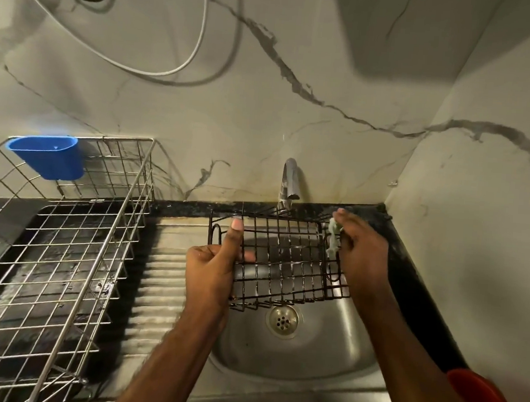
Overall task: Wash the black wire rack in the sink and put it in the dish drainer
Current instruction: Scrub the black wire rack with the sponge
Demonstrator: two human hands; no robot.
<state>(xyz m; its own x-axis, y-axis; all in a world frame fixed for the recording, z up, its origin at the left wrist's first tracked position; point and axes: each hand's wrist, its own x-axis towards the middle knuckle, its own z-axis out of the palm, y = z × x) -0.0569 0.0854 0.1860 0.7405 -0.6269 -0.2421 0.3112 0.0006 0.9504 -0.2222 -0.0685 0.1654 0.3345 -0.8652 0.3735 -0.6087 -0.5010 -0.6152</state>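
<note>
Both hands (217, 260) grip black wire rack (284, 259) between them.

Left hand (212, 268) thumb-up, fingers clamped; right hand (359, 256) fingers curled, pinching.

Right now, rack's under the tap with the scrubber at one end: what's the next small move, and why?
Probably draw the scrubber in the right hand leftward along the black wire rack. The left hand grips its other end, water runs through the middle, and the dish drainer waits.
</note>
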